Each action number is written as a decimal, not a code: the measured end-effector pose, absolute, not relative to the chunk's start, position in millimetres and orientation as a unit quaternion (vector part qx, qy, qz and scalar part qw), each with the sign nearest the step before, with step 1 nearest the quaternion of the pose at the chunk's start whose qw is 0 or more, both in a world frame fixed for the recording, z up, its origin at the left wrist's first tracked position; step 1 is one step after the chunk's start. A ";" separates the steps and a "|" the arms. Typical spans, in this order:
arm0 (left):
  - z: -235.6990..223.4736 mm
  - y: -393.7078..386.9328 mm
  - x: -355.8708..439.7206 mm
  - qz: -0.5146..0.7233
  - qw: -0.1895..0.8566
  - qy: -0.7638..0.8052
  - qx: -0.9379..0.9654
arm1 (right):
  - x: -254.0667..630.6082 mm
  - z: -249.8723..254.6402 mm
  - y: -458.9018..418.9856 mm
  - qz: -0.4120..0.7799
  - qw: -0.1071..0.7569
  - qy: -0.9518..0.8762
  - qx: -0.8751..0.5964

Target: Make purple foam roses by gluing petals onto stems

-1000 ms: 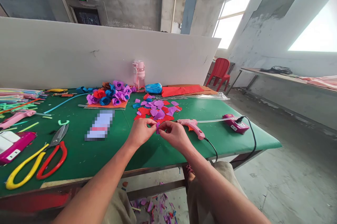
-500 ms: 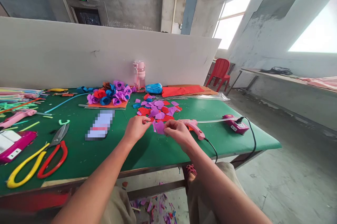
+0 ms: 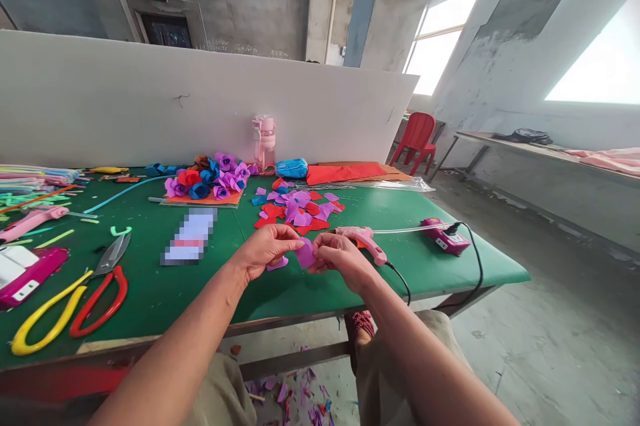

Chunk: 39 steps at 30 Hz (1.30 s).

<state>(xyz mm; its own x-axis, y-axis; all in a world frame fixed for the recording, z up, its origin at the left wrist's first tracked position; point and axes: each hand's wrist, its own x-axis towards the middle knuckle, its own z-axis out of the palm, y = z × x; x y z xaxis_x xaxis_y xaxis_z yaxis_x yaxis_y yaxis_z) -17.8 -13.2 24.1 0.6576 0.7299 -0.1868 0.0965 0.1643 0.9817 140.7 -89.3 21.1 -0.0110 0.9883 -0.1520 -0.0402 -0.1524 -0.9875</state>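
Between my two hands is a purple paper petal (image 3: 305, 254). The fingers of my left hand (image 3: 267, 247) pinch its left edge, and my right hand (image 3: 336, 256) grips its right side. Another purple paper piece (image 3: 278, 264) shows under my left fingers; whether it is held or lies on the table I cannot tell. Just beyond my hands spreads a pile of purple, red and blue petals (image 3: 300, 203). A pink glue gun (image 3: 367, 241) lies beside my right hand, its cord running off the table edge.
Finished paper flowers (image 3: 210, 176) sit at the back left, near a pink bottle (image 3: 265, 146). Scissors (image 3: 100, 286), a phone (image 3: 190, 237) and a power strip (image 3: 35, 276) lie on the left. Another power strip (image 3: 445, 237) is on the right of the green table (image 3: 475, 266).
My left hand has moved in to the right and now pinches the purple petal too. The petal has shifted slightly and turned between both hands. A second purple piece shows below the left fingers.
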 end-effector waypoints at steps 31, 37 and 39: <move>17.3 -13.5 -15.4 0.195 0.576 0.360 0.707 | 287.0 4.7 -122.2 0.186 0.380 -0.444 -0.790; -7.0 -5.5 -6.3 0.222 0.504 0.390 0.738 | 268.3 9.6 -105.4 0.335 0.269 -0.514 -0.742; -9.4 -3.7 -6.9 0.229 0.477 0.406 0.745 | 264.2 11.2 -97.4 0.344 0.245 -0.524 -0.739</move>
